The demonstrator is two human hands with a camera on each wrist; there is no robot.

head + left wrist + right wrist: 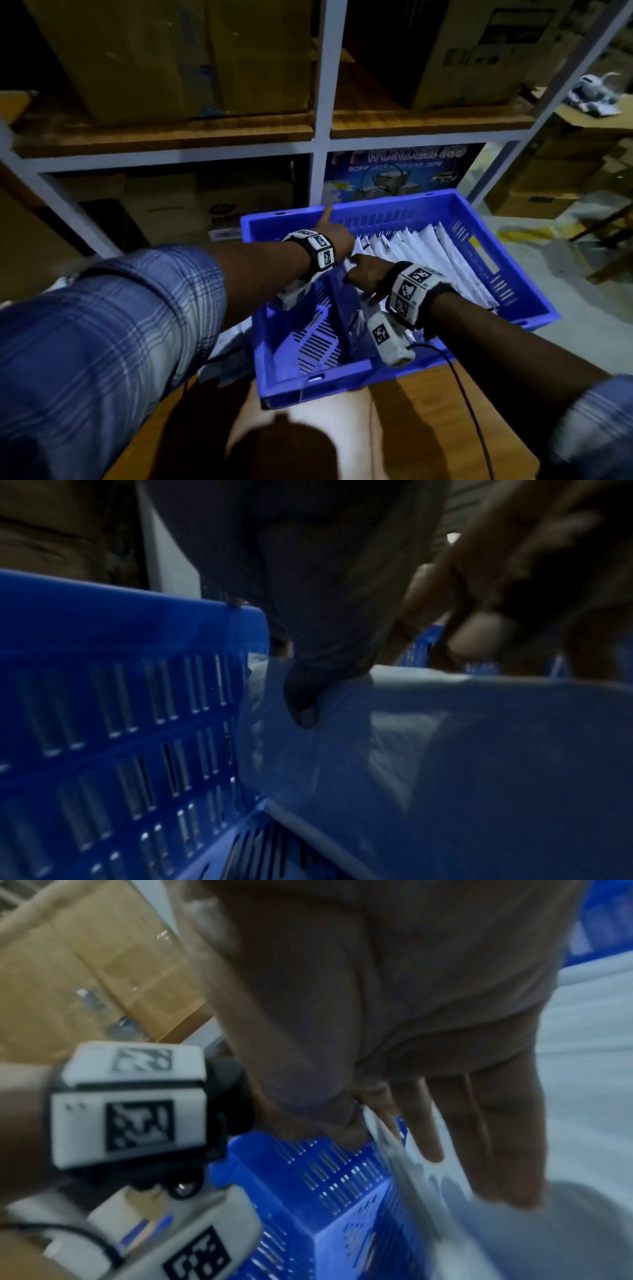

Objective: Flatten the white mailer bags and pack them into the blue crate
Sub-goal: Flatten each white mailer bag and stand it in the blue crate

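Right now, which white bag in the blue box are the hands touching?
The leftmost white mailer bag of the row in the blue crate. Both the left hand and right hand are on it; the others stand untouched toward the right.

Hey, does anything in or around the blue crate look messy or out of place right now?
Nothing looks damaged or spilled. The white mailer bags stand on edge in a leaning row filling the right part of the blue crate, while its left part is bare. The left hand and right hand press on the row's left end.
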